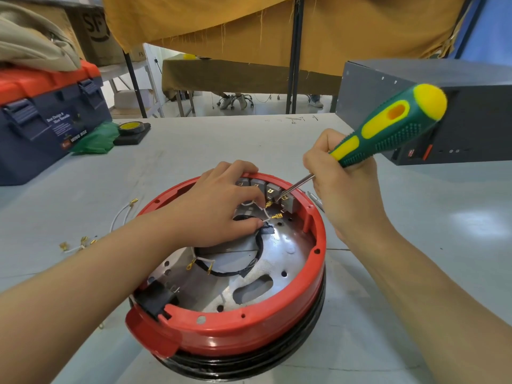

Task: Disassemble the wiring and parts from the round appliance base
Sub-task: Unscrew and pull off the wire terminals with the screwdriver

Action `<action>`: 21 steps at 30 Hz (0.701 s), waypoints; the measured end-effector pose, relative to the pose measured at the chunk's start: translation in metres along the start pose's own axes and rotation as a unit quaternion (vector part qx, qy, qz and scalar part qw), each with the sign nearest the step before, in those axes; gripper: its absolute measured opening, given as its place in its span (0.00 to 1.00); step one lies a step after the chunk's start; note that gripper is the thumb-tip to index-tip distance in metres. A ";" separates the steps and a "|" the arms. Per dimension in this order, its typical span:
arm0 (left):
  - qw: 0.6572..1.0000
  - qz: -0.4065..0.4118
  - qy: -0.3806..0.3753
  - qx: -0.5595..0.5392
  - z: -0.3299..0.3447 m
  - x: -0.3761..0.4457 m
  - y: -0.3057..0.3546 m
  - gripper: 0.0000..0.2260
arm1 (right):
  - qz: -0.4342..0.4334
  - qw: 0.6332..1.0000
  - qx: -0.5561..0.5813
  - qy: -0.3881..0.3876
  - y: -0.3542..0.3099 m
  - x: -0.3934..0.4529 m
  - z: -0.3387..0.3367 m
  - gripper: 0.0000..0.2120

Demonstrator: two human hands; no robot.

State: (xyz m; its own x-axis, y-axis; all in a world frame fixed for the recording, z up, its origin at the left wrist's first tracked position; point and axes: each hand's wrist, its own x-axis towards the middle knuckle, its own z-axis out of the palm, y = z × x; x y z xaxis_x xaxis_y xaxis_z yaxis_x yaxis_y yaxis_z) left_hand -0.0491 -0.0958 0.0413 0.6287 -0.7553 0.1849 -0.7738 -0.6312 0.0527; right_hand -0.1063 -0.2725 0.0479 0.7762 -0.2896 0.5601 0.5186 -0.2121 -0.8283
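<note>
The left hand (219,206) is pinching what looks like a white wire (259,207) inside the red base (277,314); the right hand (346,189) is gripping a screwdriver (388,126), tip at the rim's terminals (277,194).

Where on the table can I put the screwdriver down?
Bare table lies right of the red base, below the grey box. Another bare patch sits between the toolbox and the base. The left side near the loose wires is crowded.
</note>
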 end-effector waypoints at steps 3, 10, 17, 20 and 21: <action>1.000 0.000 0.000 0.001 0.001 0.000 0.000 0.15 | -0.053 0.994 -0.079 -0.053 -0.002 -0.003 -0.002 0.11; 1.000 0.000 -0.001 0.000 0.001 -0.001 0.000 0.15 | -0.056 0.982 -0.106 -0.146 -0.008 0.009 -0.013 0.09; 1.000 0.002 -0.009 0.010 0.000 -0.001 0.000 0.16 | -0.022 0.975 -0.094 -0.200 -0.012 0.030 -0.010 0.10; 1.000 0.002 -0.006 0.010 -0.001 -0.001 0.002 0.16 | -0.002 0.975 -0.070 -0.211 -0.010 0.040 -0.006 0.10; 1.000 0.002 -0.005 0.010 -0.001 -0.001 0.002 0.16 | 0.006 0.977 -0.057 -0.207 -0.009 0.043 -0.006 0.10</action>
State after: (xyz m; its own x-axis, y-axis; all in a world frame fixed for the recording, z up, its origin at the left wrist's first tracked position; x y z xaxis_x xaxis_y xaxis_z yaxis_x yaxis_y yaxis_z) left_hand -0.0510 -0.0962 0.0423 0.6266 -0.7594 0.1752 -0.7746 -0.6317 0.0326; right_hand -0.0798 -0.2882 0.0797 0.8727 0.1043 0.4769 0.4835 -0.3199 -0.8148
